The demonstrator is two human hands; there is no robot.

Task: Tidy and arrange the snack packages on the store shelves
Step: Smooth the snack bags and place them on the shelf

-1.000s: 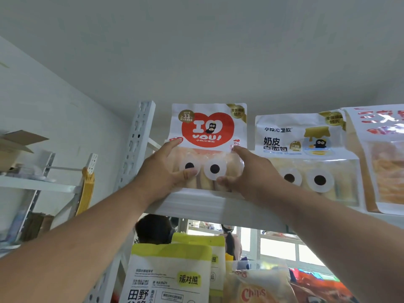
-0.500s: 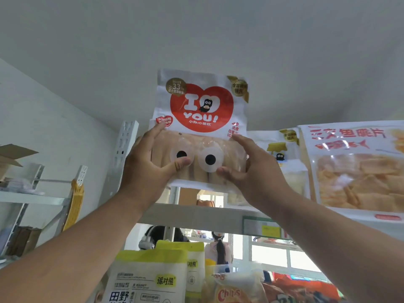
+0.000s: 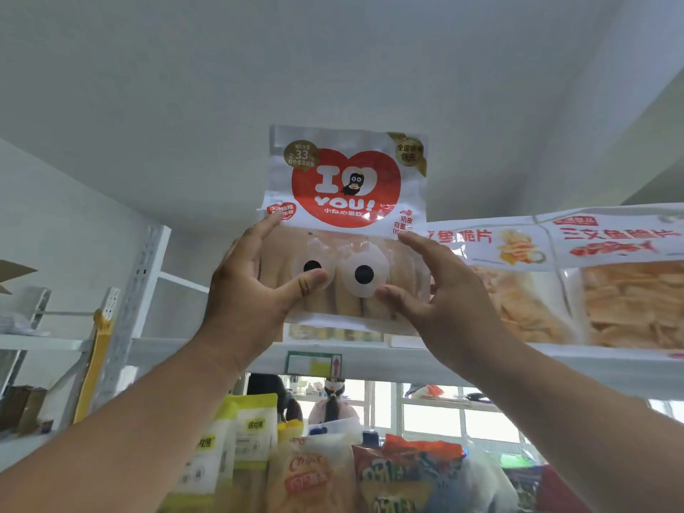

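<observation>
Both hands grip the red-heart bread bag (image 3: 346,231), thumbs on its clear front by the googly eyes. A sec ago it sat on the top shelf (image 3: 407,359); now it's lifted off, held upright above the shelf edge, w/ the fish-crisp bags (image 3: 577,283) at 3 o'clock. Prob mid-reposition, not yet set down. Left hand (image 3: 255,290) at 9 o'clock side, right hand (image 3: 433,294) at 3, forearms angled up, fingers wrapping behind.

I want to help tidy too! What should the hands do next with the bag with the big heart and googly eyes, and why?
Probably set the heart bag down upright on the top shelf. The left hand and right hand hold it above the shelf edge, beside the crisp packs.
</observation>
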